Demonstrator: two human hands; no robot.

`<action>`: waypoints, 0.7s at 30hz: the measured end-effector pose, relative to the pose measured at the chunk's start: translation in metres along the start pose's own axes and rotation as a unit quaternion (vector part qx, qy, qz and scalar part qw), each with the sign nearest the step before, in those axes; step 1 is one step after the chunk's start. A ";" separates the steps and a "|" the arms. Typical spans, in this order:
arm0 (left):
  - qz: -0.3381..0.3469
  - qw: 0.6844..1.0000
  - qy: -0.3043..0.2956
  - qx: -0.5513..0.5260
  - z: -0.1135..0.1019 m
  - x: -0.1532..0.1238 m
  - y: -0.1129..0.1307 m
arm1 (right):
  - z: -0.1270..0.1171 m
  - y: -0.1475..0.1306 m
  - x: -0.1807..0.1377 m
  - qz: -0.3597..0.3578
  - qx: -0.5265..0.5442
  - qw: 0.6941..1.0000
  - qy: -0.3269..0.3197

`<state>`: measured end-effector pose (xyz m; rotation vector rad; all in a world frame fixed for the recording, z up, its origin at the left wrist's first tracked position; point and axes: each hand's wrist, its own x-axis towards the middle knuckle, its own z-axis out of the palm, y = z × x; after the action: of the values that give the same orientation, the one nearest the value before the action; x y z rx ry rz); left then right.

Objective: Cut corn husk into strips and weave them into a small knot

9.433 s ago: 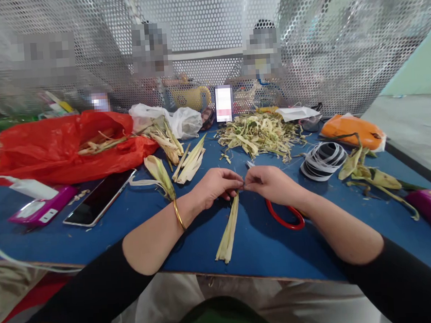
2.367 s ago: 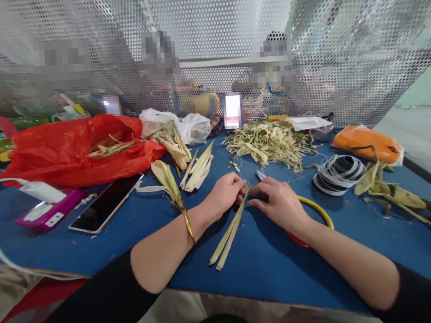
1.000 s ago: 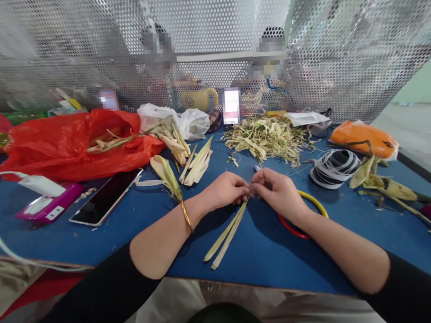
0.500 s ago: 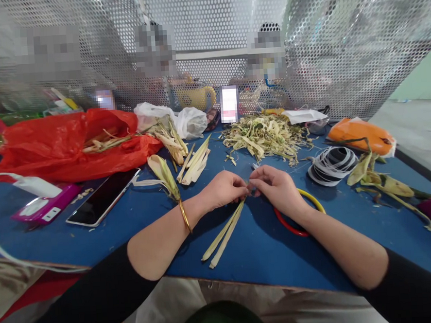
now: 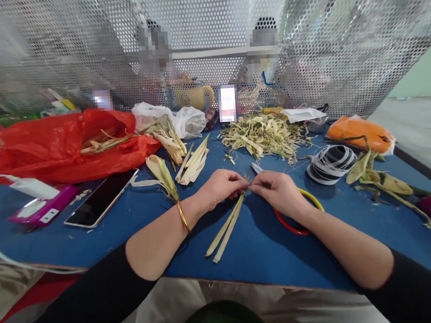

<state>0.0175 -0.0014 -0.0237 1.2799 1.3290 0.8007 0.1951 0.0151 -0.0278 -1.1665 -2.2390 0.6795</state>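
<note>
Two pale corn husk strips (image 5: 225, 233) hang toward the table's front edge, their upper ends pinched by my left hand (image 5: 225, 186). Close against it, my right hand (image 5: 275, 186) is pinched too, its fingertips at the frayed tops of the strips. What lies in those right fingertips is too small to make out. Beneath my right hand are scissors with a red and yellow handle (image 5: 314, 199); their blade tip shows beyond the knuckles. Left of my hands lie a folded husk (image 5: 163, 174) and several flat husk pieces (image 5: 195, 161).
Behind my hands is a heap of shredded husk (image 5: 261, 134). On the right are a spool of white cord (image 5: 331, 164), an orange packet (image 5: 362, 134) and dried husks (image 5: 384, 180). A phone (image 5: 103, 198) and red plastic bag (image 5: 57, 147) lie left. A perforated screen (image 5: 206, 16) stands behind.
My right fingers have drawn slightly away from the left ones, and more of the scissor blade shows. The lower ends of the strips have shifted a little right and up.
</note>
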 end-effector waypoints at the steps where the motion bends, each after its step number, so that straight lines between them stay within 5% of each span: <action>1: 0.000 1.000 0.003 -0.004 0.000 0.000 0.000 | -0.001 0.000 0.000 -0.006 0.004 1.000 0.002; 15: 0.025 0.999 0.022 -0.023 -0.005 0.000 0.001 | -0.013 0.000 -0.002 -0.059 -0.014 0.994 -0.095; 21: 0.074 0.997 -0.008 -0.004 -0.007 0.003 -0.005 | -0.010 -0.001 0.000 -0.001 0.088 0.996 -0.010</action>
<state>0.0101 0.0018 -0.0274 1.3884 1.2276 0.8942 0.2010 0.0169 -0.0199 -1.0748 -2.1462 0.8728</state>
